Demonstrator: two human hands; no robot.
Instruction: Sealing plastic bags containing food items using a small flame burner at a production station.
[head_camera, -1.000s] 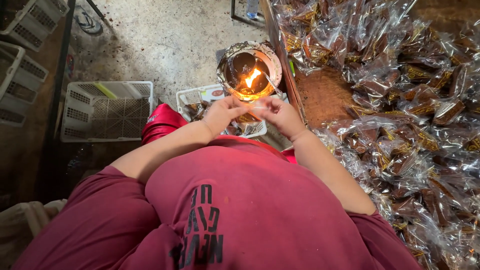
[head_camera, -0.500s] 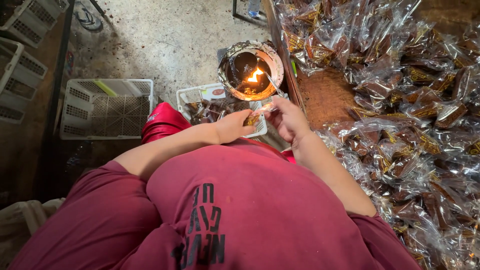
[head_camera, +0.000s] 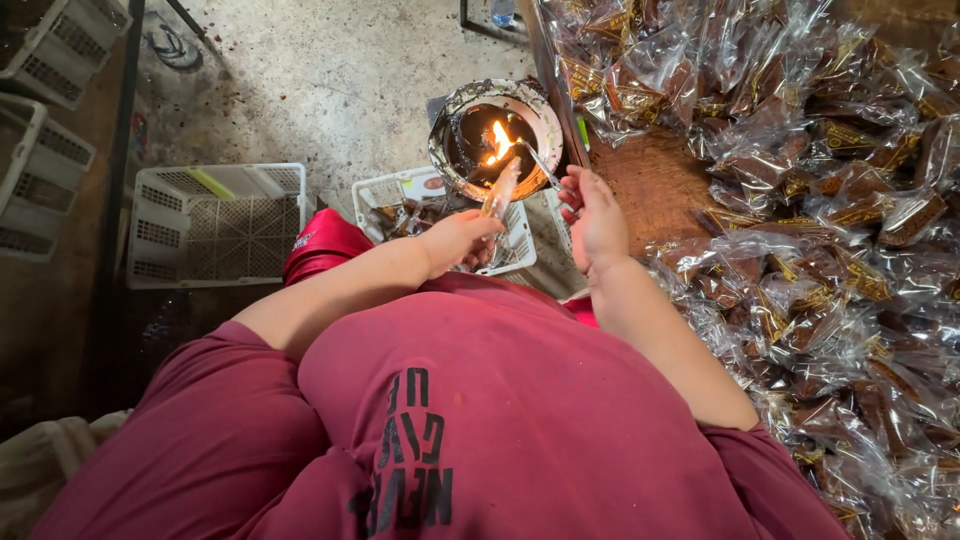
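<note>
The person in the red shirt (head_camera: 500, 400) is sitting over a concrete floor (head_camera: 320, 90) with both arms reaching forward toward a round metal bowl (head_camera: 447, 128) in which a small flame (head_camera: 500, 142) is burning. The left hand (head_camera: 458, 240) is pinching a clear plastic packet (head_camera: 499, 190) between thumb and fingers, holding it upright with its upper end pointing up toward the flame at the near rim of the bowl. The right hand (head_camera: 592, 215) is hovering just beside it with the fingers loosely curled, gripping a thin metal tool (head_camera: 540, 163) whose tip is reaching into the bowl close to the flame; the two hands are standing near each other but apart. Under the left hand a small white basket (head_camera: 520, 245) is sitting on the floor, touching the near side of the bowl and holding a few wrapped pieces. Along the right edge of the floor a large heap of clear-wrapped brown sweets (head_camera: 800, 200) is spreading from the far corner to the near one, around a bare woven mat (head_camera: 655, 185). Toward the left edge an empty white plastic crate (head_camera: 215, 225) is lying, with more crates (head_camera: 50, 100) beyond it at the far left corner.
</note>
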